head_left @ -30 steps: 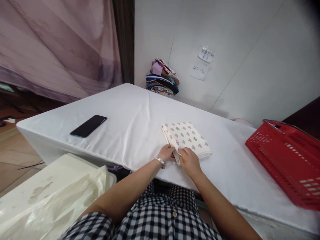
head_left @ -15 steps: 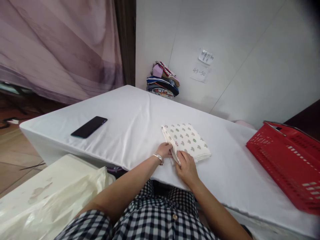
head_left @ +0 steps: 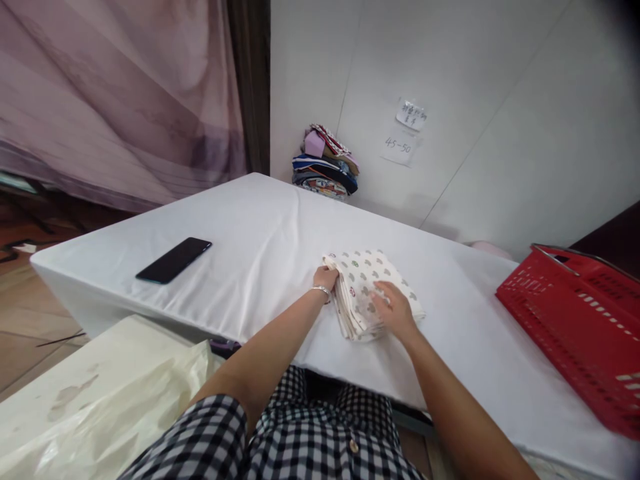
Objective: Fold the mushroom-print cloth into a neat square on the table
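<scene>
A folded white cloth (head_left: 364,277) with a small grey, green and red print lies in several layers near the front edge of the table. At its left edge, my left hand (head_left: 326,277) has its fingers closed on the layers; a silver bracelet circles that wrist. My right hand (head_left: 395,308) is over the cloth's right part, fingers apart and slightly bent, holding nothing. Whether its fingertips touch the fabric I cannot tell. The front edges of the layers are fanned out a little between the two hands.
The table (head_left: 240,230) has a white cover. A black phone (head_left: 174,260) lies on its left part, and a red basket (head_left: 575,333) stands at the right. Folded clothes (head_left: 326,163) are stacked by the wall. A plastic bag (head_left: 150,400) covers part of a white surface at lower left.
My right hand has let go of the cloth's front left edge and moved right, over its top. My left hand has shifted slightly up along the left edge. The fold now lies flatter.
</scene>
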Demonstrator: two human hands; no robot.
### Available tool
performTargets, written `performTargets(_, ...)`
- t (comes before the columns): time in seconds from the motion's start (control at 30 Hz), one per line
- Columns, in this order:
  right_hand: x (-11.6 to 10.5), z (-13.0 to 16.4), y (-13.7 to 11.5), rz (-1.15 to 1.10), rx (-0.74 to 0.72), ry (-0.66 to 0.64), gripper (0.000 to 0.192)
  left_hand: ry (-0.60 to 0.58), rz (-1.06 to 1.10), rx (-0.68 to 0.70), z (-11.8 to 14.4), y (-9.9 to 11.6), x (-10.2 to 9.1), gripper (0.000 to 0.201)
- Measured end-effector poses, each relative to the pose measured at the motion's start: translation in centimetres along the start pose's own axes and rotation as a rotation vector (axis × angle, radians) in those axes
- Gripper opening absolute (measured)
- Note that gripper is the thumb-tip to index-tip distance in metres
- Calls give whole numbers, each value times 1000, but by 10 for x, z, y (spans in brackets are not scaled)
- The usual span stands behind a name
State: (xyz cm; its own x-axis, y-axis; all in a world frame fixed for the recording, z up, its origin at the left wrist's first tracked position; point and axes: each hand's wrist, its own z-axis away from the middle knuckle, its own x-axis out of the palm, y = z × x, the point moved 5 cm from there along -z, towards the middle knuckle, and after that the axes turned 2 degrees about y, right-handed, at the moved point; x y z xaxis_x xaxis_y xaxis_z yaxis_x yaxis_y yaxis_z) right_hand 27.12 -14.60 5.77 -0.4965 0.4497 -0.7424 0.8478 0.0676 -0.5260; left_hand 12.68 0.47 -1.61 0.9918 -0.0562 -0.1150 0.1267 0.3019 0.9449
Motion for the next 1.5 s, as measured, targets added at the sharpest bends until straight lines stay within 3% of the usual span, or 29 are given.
performTargets(0.07, 0, -28, 20, 116, 59, -8, 42, 1, -5, 0, -1, 0, 0, 26)
performTargets(0.17, 15, -61, 46, 321, 139, -140, 50, 13, -4, 7, -1, 1, -3, 32)
performTargets(0.27, 32, -73, 64, 448, 170, -270, 53, 40, 5, 21, -2, 1, -9, 46)
performTargets(0.33, 38, -72, 70, 485, 164, -290, 54, 52, 12, 30, -2, 0, -12, 53)
performTargets(0.53, 41, -67, 72, 509, 175, -300, 52, 24, 52, 58, -6, -6, -11, 55)
performTargets(0.67, 41, -89, 69, 450, 204, -268, 49, -21, 117, 56, -12, -11, -8, 62)
performTargets(0.83, 42, -128, 91, 346, 446, -280, 49, -98, 185, 30, -15, -14, -6, 73)
performTargets(0.97, 40, -149, 107, 343, 535, -286, 47, -140, 201, -9, -11, -11, -5, 83)
performTargets(1.2, 40, -164, 118, 345, 595, -229, 42, -91, 177, -6, -14, -11, -4, 64)
performTargets(1.5, 49, -170, 130, 182, 578, -276, 37, -44, 102, -9, -10, -7, -8, 44)
